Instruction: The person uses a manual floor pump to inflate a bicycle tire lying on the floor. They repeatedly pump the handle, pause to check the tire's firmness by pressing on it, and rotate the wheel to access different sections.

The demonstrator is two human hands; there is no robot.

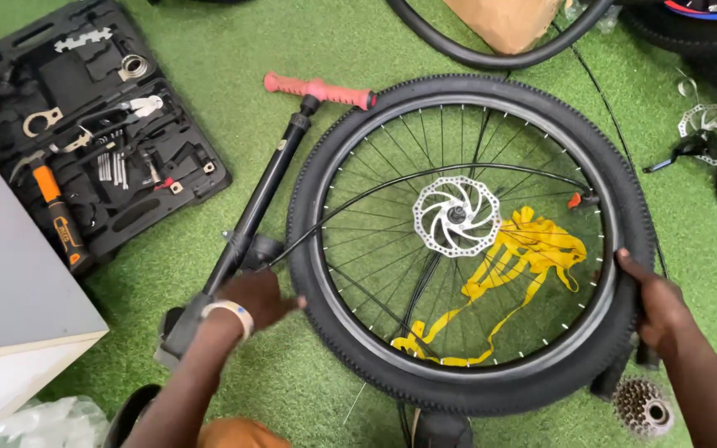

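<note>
Bicycle wheel (pixel 470 241) is laid flat on green artificial turf (pixel 234 50), disc rotor (pixel 456 216) facing up at the hub. Knobby tyre (pixel 475 87) is mounted on the rim all round.

Right hand (pixel 656 309) is closed over the tyre at its right edge: thumb on the inner side by the rim, fingers wrapped over the outer tread. Left hand (pixel 257 297) is set at the wheel's left edge, fingers loosely curled, fingertips touching the tyre sidewall; nothing is seen clamped in it. A pale wristband (pixel 232 313) is worn on the left wrist.

Floor pump (pixel 263 199) is laid on the turf just left of the wheel, red handle (pixel 319 89) near the tyre's upper left, base next to the left hand. Its black hose (pixel 425 176) is run across the spokes to the valve (pixel 576 200) on the right of the rim.

Yellow strip (pixel 524 253), crumpled, is seen under the spokes, lower right of the hub.

Open black tool case (pixel 85 124) is placed well apart at upper left, orange-handled hammer (pixel 56 207) in it. Cassette sprocket (pixel 642 406) is on the turf just below the right hand. Grey panel (pixel 10 274) is at far left.
</note>
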